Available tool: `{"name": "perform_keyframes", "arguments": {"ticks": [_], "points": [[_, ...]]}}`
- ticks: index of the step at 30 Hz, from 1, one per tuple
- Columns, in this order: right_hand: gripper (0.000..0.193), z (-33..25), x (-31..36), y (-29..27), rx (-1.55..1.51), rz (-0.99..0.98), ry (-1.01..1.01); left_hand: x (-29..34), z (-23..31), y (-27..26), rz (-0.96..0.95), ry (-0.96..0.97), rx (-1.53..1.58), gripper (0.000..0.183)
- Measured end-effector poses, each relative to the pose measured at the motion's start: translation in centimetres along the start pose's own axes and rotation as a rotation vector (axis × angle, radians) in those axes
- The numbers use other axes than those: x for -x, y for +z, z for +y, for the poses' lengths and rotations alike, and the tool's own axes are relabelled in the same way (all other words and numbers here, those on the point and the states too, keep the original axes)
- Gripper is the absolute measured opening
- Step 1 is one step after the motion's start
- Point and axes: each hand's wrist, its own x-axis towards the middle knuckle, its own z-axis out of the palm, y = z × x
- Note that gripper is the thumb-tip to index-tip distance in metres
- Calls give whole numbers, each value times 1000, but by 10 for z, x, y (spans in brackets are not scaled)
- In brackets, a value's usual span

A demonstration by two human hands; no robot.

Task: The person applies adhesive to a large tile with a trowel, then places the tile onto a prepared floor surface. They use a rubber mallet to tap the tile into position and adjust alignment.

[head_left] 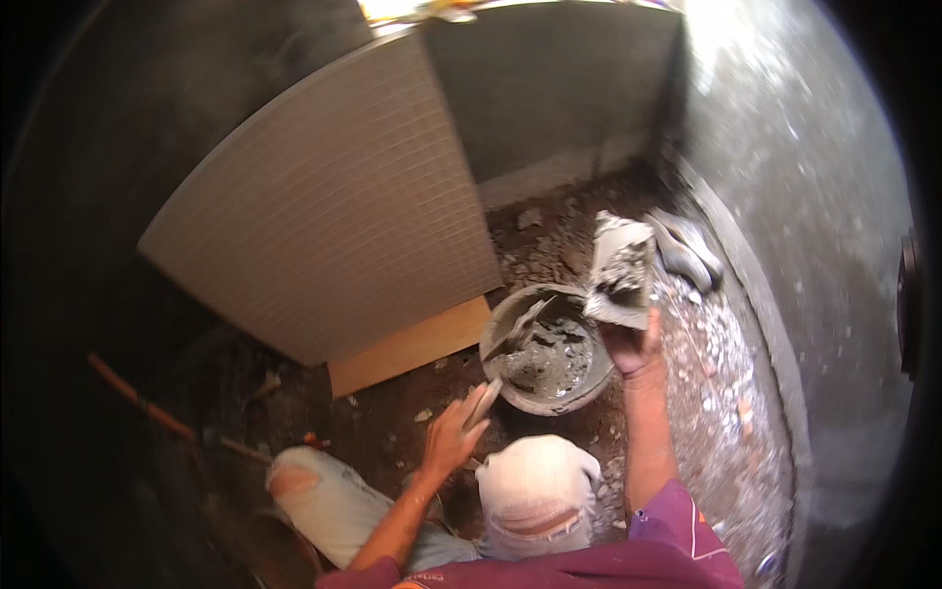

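My left hand (453, 432) is closed round the handle of a trowel (523, 326), whose blade reaches into a round basin (494, 344). Wet grey mortar (554, 363) lies in the basin and clings to its inner wall. To the right, my right hand (633, 351) grips the near end of a flat, pale rectangular piece (610, 236) with dark mortar smeared over its face. That piece is held up beside the basin's far right rim; whether it is a tile or a board I cannot tell.
A large ribbed panel (334, 196) leans at the far left above a tan board (412, 344). Grey shoes (684, 247) lie beyond my right hand. Rubble (721, 373) covers the ground by the right wall (814, 196). My knees (535, 486) are close to the basin.
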Motion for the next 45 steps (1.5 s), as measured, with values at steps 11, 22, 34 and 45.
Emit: {"name": "perform_keyframes", "arguments": {"ticks": [11,22,34,45], "points": [[32,136,-115,219,339,-111,162,-57,-60,-220,895,-108,166,75],[32,280,-78,192,-369,-9,199,-80,-230,-398,1546,-204,-105,120],[38,284,-221,157,730,331,-520,28,-208,-438,977,-345,-34,105],[37,408,-228,186,1566,287,-796,67,-94,-386,831,123,74,76]]}}
